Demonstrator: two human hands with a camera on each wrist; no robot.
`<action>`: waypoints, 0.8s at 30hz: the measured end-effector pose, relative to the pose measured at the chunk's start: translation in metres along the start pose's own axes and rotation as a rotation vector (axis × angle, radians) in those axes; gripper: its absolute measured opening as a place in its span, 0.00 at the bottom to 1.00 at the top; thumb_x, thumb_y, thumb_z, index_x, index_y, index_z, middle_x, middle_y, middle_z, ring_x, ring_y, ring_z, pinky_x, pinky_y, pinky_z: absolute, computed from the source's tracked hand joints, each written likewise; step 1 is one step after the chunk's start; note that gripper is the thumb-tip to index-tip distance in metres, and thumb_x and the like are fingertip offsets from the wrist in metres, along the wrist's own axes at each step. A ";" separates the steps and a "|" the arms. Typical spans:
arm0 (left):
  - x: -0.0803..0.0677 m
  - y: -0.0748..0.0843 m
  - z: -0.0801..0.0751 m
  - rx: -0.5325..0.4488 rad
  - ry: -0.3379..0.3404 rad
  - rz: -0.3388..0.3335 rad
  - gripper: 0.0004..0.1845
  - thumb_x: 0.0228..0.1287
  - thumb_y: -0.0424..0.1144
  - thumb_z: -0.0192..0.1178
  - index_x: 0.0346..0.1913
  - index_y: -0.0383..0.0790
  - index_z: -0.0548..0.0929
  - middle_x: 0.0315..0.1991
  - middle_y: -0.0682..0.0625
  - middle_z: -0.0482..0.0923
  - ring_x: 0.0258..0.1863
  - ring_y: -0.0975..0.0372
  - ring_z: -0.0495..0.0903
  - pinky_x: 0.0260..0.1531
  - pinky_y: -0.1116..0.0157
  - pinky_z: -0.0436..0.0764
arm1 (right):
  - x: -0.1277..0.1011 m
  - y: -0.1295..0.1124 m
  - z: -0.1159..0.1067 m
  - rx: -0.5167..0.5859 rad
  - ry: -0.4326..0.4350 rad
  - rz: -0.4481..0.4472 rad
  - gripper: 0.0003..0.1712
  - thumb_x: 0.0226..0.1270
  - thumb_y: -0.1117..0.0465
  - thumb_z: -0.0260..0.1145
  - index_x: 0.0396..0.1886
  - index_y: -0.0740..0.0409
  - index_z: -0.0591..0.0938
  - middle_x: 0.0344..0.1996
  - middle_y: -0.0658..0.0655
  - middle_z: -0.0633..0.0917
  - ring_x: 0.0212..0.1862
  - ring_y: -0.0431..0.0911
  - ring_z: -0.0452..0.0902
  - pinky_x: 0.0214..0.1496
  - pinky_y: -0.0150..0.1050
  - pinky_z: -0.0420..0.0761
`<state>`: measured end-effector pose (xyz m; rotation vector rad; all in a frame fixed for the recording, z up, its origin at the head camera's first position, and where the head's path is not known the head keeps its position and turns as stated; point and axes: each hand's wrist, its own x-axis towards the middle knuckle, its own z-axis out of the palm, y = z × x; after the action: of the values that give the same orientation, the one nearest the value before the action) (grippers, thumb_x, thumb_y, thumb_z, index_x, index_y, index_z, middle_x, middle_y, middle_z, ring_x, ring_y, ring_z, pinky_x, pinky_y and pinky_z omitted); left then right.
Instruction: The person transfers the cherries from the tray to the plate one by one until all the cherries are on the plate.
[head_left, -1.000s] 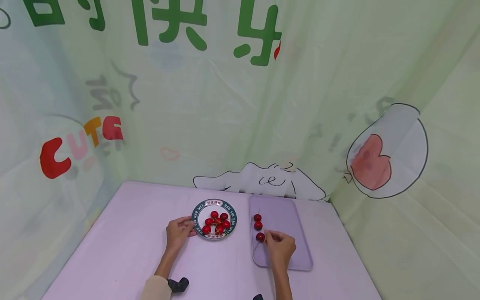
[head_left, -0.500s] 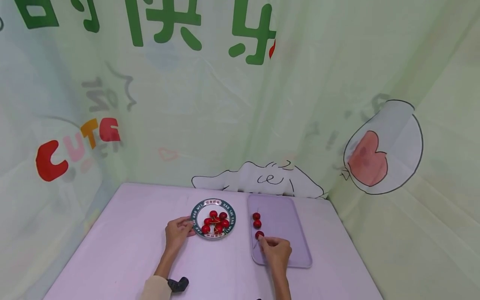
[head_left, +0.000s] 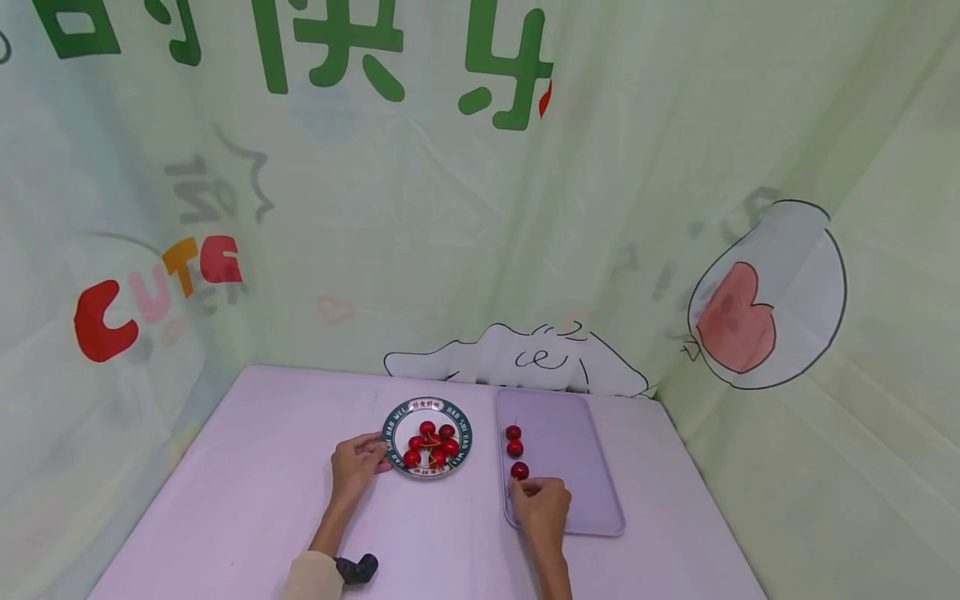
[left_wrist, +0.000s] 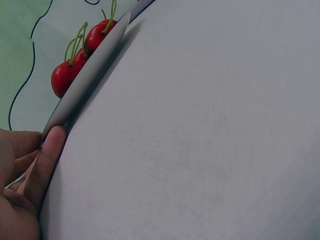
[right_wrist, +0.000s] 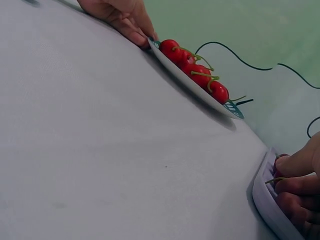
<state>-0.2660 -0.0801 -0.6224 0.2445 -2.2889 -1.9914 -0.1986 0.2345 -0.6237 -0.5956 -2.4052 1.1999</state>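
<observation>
My left hand (head_left: 356, 467) pinches the left rim of a small round plate (head_left: 391, 428) with a dark green lettered border. Several red cherries (head_left: 427, 427) with green stems lie on it. In the left wrist view, fingers (left_wrist: 52, 145) meet the rim of the plate (left_wrist: 90, 75). My right hand (head_left: 543, 504) is over the left side of a lilac tray (head_left: 577, 450), fingertips at the stem of the nearest dark red cherry (head_left: 520, 471). In the right wrist view a stem (right_wrist: 275, 179) shows between thumb and finger (right_wrist: 297, 185), apparently pinched; the fingers partly hide the fruit.
Two more cherries (head_left: 513, 447) lie farther back along the tray's left side. The pale table (head_left: 450, 542) ends at a printed curtain (head_left: 450, 250) behind. A black strap piece (head_left: 357, 570) is on the left wrist.
My right hand has shifted left and toward me, its fingertips going from beside the nearest cherry to its stem. The left hand and plate stay where they were.
</observation>
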 end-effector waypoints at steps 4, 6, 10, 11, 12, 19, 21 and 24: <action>0.000 -0.001 0.000 0.008 0.001 -0.008 0.18 0.77 0.31 0.67 0.64 0.26 0.85 0.38 0.36 0.91 0.27 0.58 0.92 0.32 0.72 0.92 | -0.005 -0.007 -0.001 -0.011 0.002 -0.003 0.09 0.60 0.61 0.82 0.27 0.64 0.94 0.19 0.54 0.87 0.24 0.43 0.78 0.25 0.34 0.77; 0.000 -0.001 0.000 0.016 0.005 -0.014 0.18 0.77 0.31 0.67 0.64 0.27 0.86 0.37 0.38 0.91 0.27 0.59 0.92 0.32 0.73 0.92 | -0.006 -0.010 -0.001 -0.014 0.002 -0.013 0.09 0.60 0.62 0.83 0.27 0.65 0.94 0.18 0.54 0.87 0.24 0.43 0.78 0.25 0.33 0.77; 0.001 0.001 0.000 0.004 0.010 -0.002 0.18 0.76 0.31 0.68 0.63 0.26 0.86 0.36 0.38 0.91 0.26 0.59 0.92 0.32 0.71 0.92 | -0.006 -0.013 0.000 -0.027 0.010 -0.027 0.08 0.60 0.63 0.82 0.27 0.65 0.94 0.18 0.54 0.87 0.24 0.42 0.77 0.25 0.32 0.75; 0.001 0.001 0.000 -0.004 0.009 0.004 0.18 0.76 0.30 0.67 0.63 0.25 0.86 0.37 0.37 0.91 0.26 0.59 0.92 0.32 0.70 0.93 | -0.006 -0.014 0.000 -0.028 0.013 -0.031 0.08 0.61 0.64 0.82 0.27 0.65 0.94 0.18 0.54 0.87 0.23 0.42 0.77 0.25 0.32 0.75; 0.002 0.001 -0.001 -0.009 0.007 0.012 0.18 0.76 0.30 0.67 0.63 0.25 0.85 0.37 0.36 0.91 0.26 0.59 0.92 0.32 0.70 0.93 | -0.007 -0.015 -0.001 -0.024 0.016 -0.035 0.07 0.60 0.64 0.81 0.27 0.65 0.94 0.18 0.55 0.87 0.23 0.43 0.77 0.25 0.32 0.76; 0.003 0.000 -0.001 -0.004 -0.001 0.008 0.17 0.76 0.30 0.67 0.63 0.26 0.86 0.37 0.36 0.90 0.27 0.59 0.92 0.31 0.71 0.92 | -0.013 -0.024 -0.007 -0.040 0.056 -0.031 0.05 0.59 0.66 0.78 0.28 0.66 0.94 0.21 0.58 0.90 0.24 0.45 0.81 0.27 0.38 0.80; 0.004 -0.001 -0.001 -0.002 0.001 0.001 0.17 0.76 0.30 0.67 0.63 0.26 0.86 0.36 0.38 0.90 0.26 0.59 0.92 0.31 0.72 0.92 | -0.015 -0.026 -0.008 -0.063 0.076 -0.025 0.06 0.59 0.65 0.78 0.29 0.65 0.94 0.21 0.58 0.90 0.25 0.46 0.82 0.27 0.42 0.81; 0.004 -0.002 -0.001 -0.004 0.002 0.004 0.17 0.76 0.30 0.67 0.63 0.26 0.86 0.36 0.38 0.90 0.27 0.60 0.92 0.31 0.72 0.92 | -0.015 -0.026 -0.008 -0.098 0.101 -0.021 0.06 0.60 0.63 0.78 0.30 0.64 0.94 0.22 0.58 0.90 0.25 0.48 0.83 0.28 0.45 0.80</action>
<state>-0.2700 -0.0827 -0.6248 0.2407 -2.2821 -1.9933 -0.1871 0.2171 -0.6005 -0.6439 -2.3894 1.0231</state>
